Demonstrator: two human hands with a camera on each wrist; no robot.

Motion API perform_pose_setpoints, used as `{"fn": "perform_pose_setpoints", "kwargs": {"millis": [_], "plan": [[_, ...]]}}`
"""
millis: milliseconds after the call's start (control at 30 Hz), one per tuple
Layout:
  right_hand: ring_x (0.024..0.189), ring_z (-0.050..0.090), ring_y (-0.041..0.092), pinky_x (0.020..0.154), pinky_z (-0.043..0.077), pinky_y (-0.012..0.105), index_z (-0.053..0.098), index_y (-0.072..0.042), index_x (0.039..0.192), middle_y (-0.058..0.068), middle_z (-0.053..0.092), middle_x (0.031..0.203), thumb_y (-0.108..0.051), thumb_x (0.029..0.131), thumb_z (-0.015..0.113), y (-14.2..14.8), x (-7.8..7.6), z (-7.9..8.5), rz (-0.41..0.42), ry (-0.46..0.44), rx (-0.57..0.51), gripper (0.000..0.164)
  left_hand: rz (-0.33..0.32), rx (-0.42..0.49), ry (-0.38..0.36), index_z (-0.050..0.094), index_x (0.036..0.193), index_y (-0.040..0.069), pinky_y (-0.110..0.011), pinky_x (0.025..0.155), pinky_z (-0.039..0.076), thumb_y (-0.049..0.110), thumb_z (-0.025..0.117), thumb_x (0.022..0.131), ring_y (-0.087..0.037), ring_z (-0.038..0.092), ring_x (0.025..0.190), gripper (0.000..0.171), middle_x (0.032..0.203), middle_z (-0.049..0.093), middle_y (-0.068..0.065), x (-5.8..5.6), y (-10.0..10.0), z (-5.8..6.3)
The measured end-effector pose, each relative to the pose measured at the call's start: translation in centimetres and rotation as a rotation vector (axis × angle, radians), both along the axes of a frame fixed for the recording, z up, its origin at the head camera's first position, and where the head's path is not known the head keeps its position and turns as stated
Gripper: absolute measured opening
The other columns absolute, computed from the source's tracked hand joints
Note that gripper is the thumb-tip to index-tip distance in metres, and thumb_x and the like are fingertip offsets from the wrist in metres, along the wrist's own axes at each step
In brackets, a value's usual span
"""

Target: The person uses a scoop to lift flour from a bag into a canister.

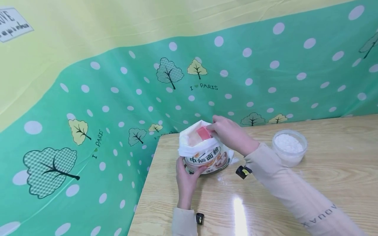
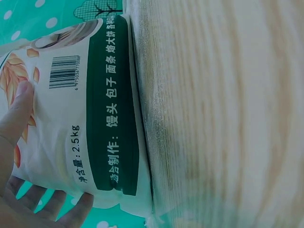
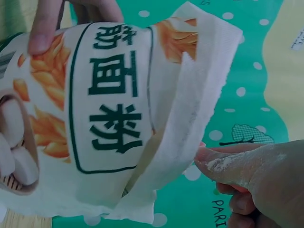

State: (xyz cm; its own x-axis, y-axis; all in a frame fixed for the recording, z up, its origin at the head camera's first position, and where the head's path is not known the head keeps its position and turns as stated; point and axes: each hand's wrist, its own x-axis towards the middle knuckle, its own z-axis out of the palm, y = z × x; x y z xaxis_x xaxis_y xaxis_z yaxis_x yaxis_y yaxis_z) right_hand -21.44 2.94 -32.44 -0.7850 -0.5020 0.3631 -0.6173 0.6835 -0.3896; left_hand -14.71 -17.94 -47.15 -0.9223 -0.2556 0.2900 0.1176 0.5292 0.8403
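Note:
A white bag of flour (image 1: 208, 158) with printed green lettering stands on the table, its top rolled back. My left hand (image 1: 186, 179) grips its lower left side, thumb (image 2: 21, 107) on the front and fingers along the side. Over the bag's mouth, my right hand (image 1: 232, 133) holds a red scoop-like tool (image 1: 203, 133) inside the opening; the tool's handle is hidden by the fingers. White powder coats the right thumb (image 3: 228, 164). In the right wrist view, the rolled rim (image 3: 190, 114) hides the tool.
To the right of the bag, a clear round tub (image 1: 290, 158) holds white powder. Traces of powder lie on the wooden table (image 1: 215, 200) around the bag. A green and yellow printed cloth (image 1: 118, 98) hangs behind and along the left side.

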Motion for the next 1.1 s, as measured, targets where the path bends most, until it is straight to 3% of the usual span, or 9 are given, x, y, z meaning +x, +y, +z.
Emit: {"fn": "perform_pose_setpoints", "kwargs": {"millis": [167, 367, 567, 833, 1100], "plan": [[0.077, 0.047, 0.02, 0.062, 0.047, 0.027, 0.075, -0.008, 0.094, 0.005, 0.054, 0.084, 0.005, 0.087, 0.069, -0.2, 0.0, -0.5, -0.022, 0.151, 0.074, 0.016, -0.009, 0.002, 0.008, 0.048, 0.135, 0.019, -0.045, 0.109, 0.047, 0.045, 0.089, 0.066, -0.021, 0.051, 0.126, 0.085, 0.131, 0.055, 0.0, 0.0, -0.1, 0.0], [0.084, 0.052, 0.024, 0.071, 0.054, 0.032, 0.073, -0.004, 0.103, 0.01, 0.06, 0.096, 0.009, 0.081, 0.074, -0.3, -0.3, -1.1, -0.052, 0.315, 0.148, 0.025, -0.011, 0.002, 0.008, 0.048, 0.134, 0.019, -0.045, 0.109, 0.047, 0.045, 0.089, 0.066, -0.021, 0.051, 0.126, 0.084, 0.13, 0.055, 0.001, 0.0, -0.1, 0.1], [0.087, 0.057, 0.026, 0.076, 0.057, 0.032, 0.072, 0.0, 0.102, 0.013, 0.064, 0.1, 0.01, 0.077, 0.077, -0.4, -0.6, -1.5, -0.053, 0.447, 0.186, 0.027, -0.019, 0.009, -0.007, 0.047, 0.135, 0.022, -0.042, 0.112, 0.045, 0.049, 0.088, 0.066, -0.019, 0.049, 0.128, 0.084, 0.131, 0.054, 0.004, 0.0, -0.2, 0.1], [0.082, 0.053, 0.022, 0.07, 0.054, 0.027, 0.072, -0.001, 0.101, 0.009, 0.061, 0.094, 0.007, 0.076, 0.079, -0.7, -1.2, -2.0, -0.037, 0.466, 0.215, 0.028, -0.014, 0.015, -0.013, 0.047, 0.135, 0.022, -0.043, 0.111, 0.046, 0.049, 0.088, 0.066, -0.018, 0.05, 0.127, 0.085, 0.13, 0.053, 0.005, 0.0, -0.3, 0.0], [0.084, 0.053, 0.022, 0.073, 0.055, 0.028, 0.075, -0.003, 0.103, 0.009, 0.063, 0.096, 0.005, 0.076, 0.08, -1.1, -2.0, -2.4, -0.025, 0.444, 0.257, 0.028, -0.014, 0.002, -0.012, 0.047, 0.135, 0.021, -0.043, 0.109, 0.047, 0.053, 0.086, 0.065, -0.018, 0.051, 0.126, 0.086, 0.131, 0.054, 0.003, 0.1, -0.2, 0.0]]}}
